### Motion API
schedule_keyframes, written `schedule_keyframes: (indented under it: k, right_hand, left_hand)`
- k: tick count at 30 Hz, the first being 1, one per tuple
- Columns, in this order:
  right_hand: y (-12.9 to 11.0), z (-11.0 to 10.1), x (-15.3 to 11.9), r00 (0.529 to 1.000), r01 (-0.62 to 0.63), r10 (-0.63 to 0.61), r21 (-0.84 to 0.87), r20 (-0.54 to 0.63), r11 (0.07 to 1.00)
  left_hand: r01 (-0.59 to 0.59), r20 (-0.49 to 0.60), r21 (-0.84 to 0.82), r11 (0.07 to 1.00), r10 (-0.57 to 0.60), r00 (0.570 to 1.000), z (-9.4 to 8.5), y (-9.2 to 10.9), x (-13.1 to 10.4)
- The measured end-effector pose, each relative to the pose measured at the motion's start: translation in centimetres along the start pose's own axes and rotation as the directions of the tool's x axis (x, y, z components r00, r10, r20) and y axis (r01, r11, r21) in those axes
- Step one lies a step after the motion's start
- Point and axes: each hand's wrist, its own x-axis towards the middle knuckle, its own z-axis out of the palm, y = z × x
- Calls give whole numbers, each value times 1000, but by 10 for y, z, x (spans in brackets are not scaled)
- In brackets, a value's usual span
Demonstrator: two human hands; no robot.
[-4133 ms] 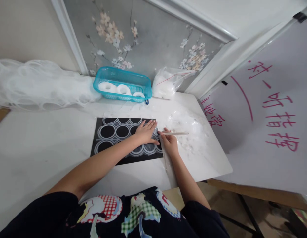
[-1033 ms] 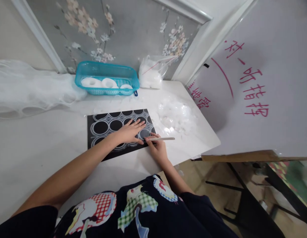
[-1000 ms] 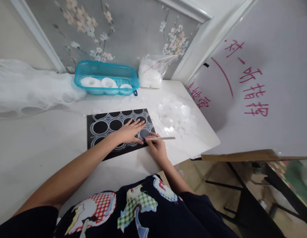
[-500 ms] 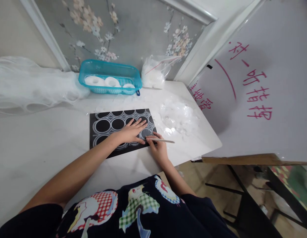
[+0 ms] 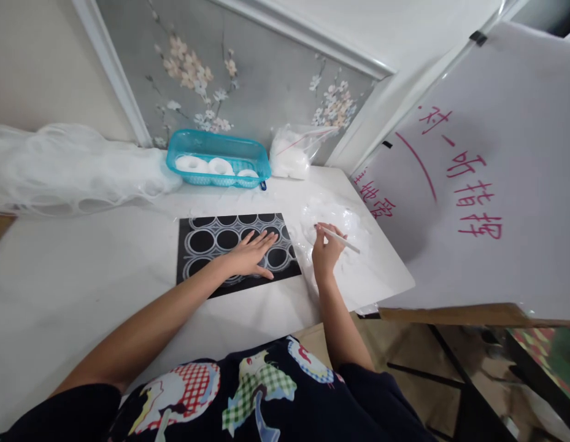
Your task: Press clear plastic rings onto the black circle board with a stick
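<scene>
My left hand (image 5: 251,253) lies flat on a black sheet (image 5: 227,239) with rows of circles edged in white lines, its fingers spread and pressing it to the white table. Off the sheet's right edge, my right hand (image 5: 327,253) pinches a thin white pen-like stick (image 5: 343,239). It hovers over or touches a heap of clear, shiny film scraps (image 5: 353,221); I cannot tell which. The stick slants down to the right behind the fingers, and its exact kind is unclear.
A blue plastic basket (image 5: 220,140) with white rings inside stands at the wall. Beside it is a clear bag (image 5: 289,161) of white material. A large bundle of translucent film (image 5: 82,175) fills the back left. A white board (image 5: 510,153) with red writing stands right of the table (image 5: 105,319).
My right hand has moved from the sheet's lower right corner, up and right to the film scraps, still holding the stick. My left hand stays flat on the sheet. The view has shifted slightly.
</scene>
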Motion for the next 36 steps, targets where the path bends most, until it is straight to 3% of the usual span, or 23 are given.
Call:
schedule_keyframes:
  k: [2, 5, 8, 11, 14, 36]
  right_hand:
    - [-11, 2, -11, 999, 29, -31, 53, 27, 998]
    - [-32, 8, -47, 971, 85, -120, 170, 208, 982]
    - [-46, 13, -78, 889, 29, -153, 280, 432, 960]
    - [-51, 16, -92, 823, -10, -168, 310, 542, 951]
    - [-51, 17, -94, 806, -13, -173, 308, 566, 951]
    - [-50, 14, -95, 807, 82, -203, 236, 555, 968]
  left_hand:
    - [-16, -23, -13, 1000, 16, 1000, -2, -2, -5]
    - [-26, -35, -15, 1000, 25, 999, -5, -11, -17]
    - [15, -7, 10, 1000, -15, 1000, -8, -22, -33]
    - [40, 23, 23, 999, -40, 999, -9, -29, -46]
    - [55, 39, 29, 998, -56, 998, -8, -30, -51]
    - [76, 40, 21, 997, -77, 996, 2, -31, -46]
